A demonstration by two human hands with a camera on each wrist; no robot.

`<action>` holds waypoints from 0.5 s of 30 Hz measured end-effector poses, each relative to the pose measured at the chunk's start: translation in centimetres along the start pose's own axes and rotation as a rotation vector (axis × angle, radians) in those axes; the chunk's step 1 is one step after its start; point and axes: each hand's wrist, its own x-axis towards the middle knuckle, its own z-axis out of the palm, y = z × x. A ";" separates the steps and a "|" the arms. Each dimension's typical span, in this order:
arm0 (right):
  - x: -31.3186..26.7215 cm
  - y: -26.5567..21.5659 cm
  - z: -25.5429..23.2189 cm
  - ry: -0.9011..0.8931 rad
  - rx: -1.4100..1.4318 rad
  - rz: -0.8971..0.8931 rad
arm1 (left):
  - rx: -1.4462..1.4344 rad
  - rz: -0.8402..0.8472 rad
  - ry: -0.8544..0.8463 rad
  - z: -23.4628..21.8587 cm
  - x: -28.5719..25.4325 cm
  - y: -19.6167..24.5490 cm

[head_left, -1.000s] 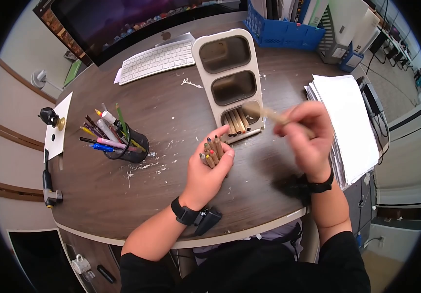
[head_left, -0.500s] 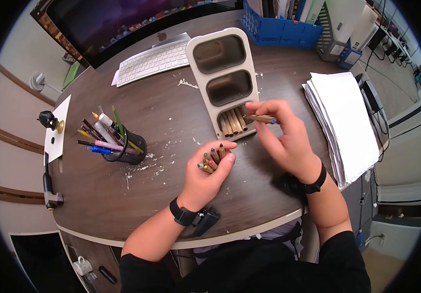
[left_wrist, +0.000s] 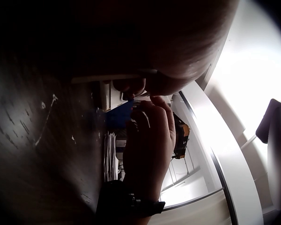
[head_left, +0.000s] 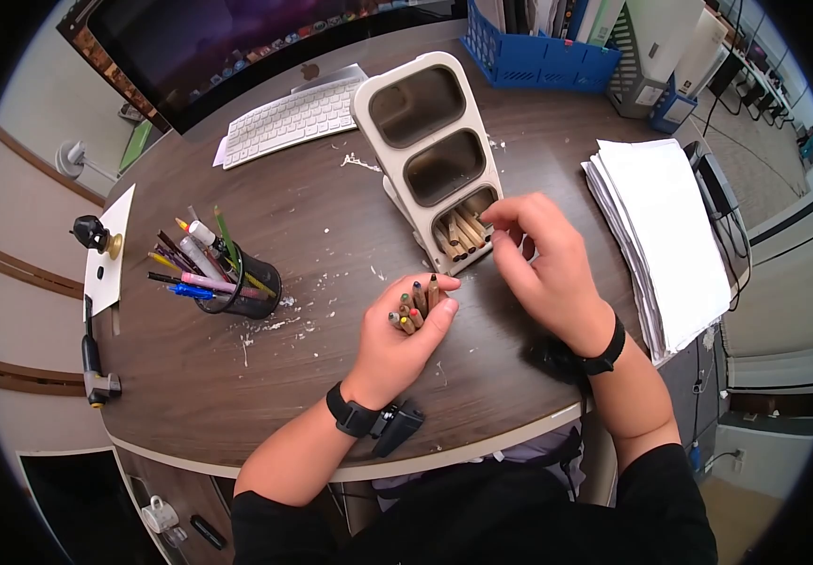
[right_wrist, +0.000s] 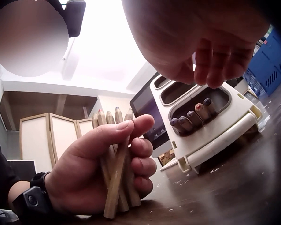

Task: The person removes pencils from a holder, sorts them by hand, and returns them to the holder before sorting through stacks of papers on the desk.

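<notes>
My left hand [head_left: 390,344] grips a bundle of wooden coloured pencils [head_left: 414,303], tips pointing up, several colours showing. In the right wrist view their blunt ends stick out below the fist. My right hand [head_left: 557,268] is at the right edge of a beige three-compartment organizer [head_left: 397,168], fingers over the nearest compartment. No pencil shows between those fingers, which hang loosely bent in the right wrist view; the thumb is hidden there. Several pencils [right_wrist: 191,116] lie side by side in that compartment, ends towards me. The two farther compartments hold none. The organizer leans back.
A black mesh cup [head_left: 260,292] of pens and pencils stands left, white scraps around it. A keyboard [head_left: 293,122] and monitor [head_left: 265,47] are behind. A blue file basket [head_left: 543,61] stands at the back right; a paper stack [head_left: 661,235] lies on the right.
My right hand brought a pencil over to the nearest compartment, and it no longer shows in the fingers. The organizer has turned slightly, its far end shifting left. My left hand barely moved.
</notes>
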 end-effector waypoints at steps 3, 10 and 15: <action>-0.1 -0.3 0.1 -0.064 -0.042 0.018 | -0.049 -0.053 0.042 0.2 -0.1 0.4; -0.1 -0.4 0.5 -0.133 -0.259 -0.247 | -0.009 -0.036 0.045 0.2 0.0 0.3; -0.2 0.0 0.6 -0.115 -0.273 -0.195 | -0.020 -0.041 0.048 0.2 0.0 0.5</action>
